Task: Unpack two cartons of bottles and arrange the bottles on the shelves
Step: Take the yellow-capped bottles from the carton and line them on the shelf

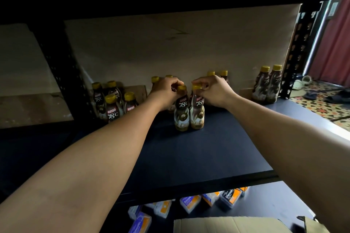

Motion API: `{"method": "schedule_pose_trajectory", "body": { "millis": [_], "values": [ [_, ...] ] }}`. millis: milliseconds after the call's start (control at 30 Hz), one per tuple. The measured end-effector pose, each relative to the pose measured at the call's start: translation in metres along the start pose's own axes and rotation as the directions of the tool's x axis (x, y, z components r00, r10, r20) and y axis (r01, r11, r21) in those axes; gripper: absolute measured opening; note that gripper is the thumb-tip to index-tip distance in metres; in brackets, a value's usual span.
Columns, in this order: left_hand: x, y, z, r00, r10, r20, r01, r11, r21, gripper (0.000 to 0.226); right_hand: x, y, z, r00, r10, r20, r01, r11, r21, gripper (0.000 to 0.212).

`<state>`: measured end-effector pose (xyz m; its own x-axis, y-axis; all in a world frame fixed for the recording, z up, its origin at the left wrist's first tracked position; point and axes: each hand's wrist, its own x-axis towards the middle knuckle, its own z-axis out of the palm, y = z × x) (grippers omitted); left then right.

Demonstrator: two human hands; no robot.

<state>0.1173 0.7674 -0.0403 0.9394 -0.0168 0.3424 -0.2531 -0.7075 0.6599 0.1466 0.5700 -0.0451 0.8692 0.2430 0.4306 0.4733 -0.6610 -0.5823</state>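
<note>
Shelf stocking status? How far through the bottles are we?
Done: bottles stand on the shelf in a left cluster, a middle group at the back and a right pair. In hand: the left hand pinches the cap of the left front bottle, the right hand that of the right front bottle, both upright on the shelf. Left: much of the shelf is bare; a carton shows below, contents hidden.

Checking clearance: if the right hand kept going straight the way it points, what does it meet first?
The right hand pinches the right front bottle by its cap; going on leftward, it likely meets the left hand at the left front bottle first. Depth unclear.
</note>
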Motion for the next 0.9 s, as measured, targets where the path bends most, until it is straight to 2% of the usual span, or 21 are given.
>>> {"method": "schedule_pose_trajectory", "body": {
  "millis": [667, 767, 900],
  "values": [
    [-0.009, 0.007, -0.005, 0.999, -0.018, 0.046, 0.019, 1.0, -0.023, 0.028, -0.001, 0.004, -0.002, 1.0, 0.004, 0.027, -0.004, 1.0, -0.006, 0.039],
    [-0.011, 0.009, -0.005, 0.999, -0.03, 0.04, 0.031, 0.999, -0.011, 0.036, -0.005, 0.003, -0.003, 0.998, 0.023, 0.053, -0.024, 1.0, 0.008, 0.051],
    [-0.019, 0.007, -0.005, 0.998, -0.037, 0.053, 0.037, 0.999, 0.006, 0.064, -0.019, 0.0, -0.009, 0.996, 0.044, 0.082, -0.042, 0.999, -0.028, 0.06]
  ]
}}
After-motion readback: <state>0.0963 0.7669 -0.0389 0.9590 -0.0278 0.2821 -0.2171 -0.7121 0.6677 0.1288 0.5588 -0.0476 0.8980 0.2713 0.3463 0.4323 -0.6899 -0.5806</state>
